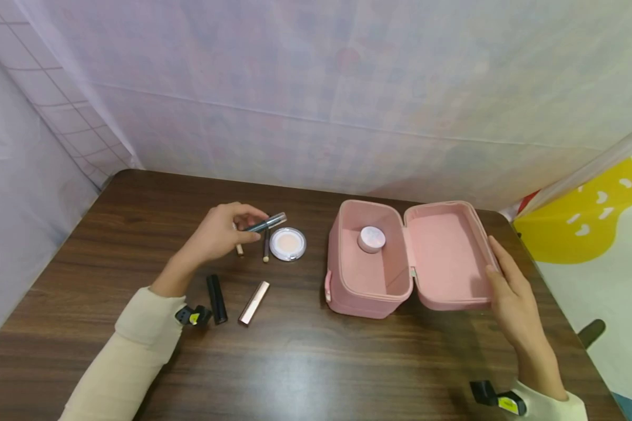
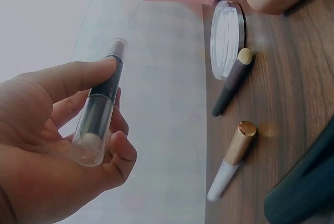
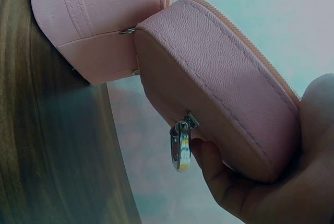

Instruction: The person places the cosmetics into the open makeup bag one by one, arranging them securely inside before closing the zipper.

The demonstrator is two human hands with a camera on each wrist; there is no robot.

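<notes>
In the head view, my left hand (image 1: 218, 234) pinches a double-ended makeup stick (image 1: 265, 224) over the table. The left wrist view shows its dark barrel (image 2: 106, 84) between thumb and fingers, with a clear cap at each end. To the right stands an unzipped pink cosmetic case (image 1: 371, 304), a small round white-lidded jar (image 1: 371, 238) inside it. My right hand (image 1: 516, 298) grips the outer edge of the case's lid (image 1: 450, 251), which is swung out to the right. A metal ring (image 3: 181, 143) hangs from the lid near my fingers in the right wrist view.
A round compact (image 1: 288, 244) lies left of the case, beside a thin dark stick (image 1: 266, 247) and a gold-and-white stick (image 2: 233, 158). Nearer me on the wooden table (image 1: 295, 368) lie a black tube (image 1: 217, 299) and a rose-gold tube (image 1: 254, 303). A pale curtain (image 1: 321, 105) hangs behind.
</notes>
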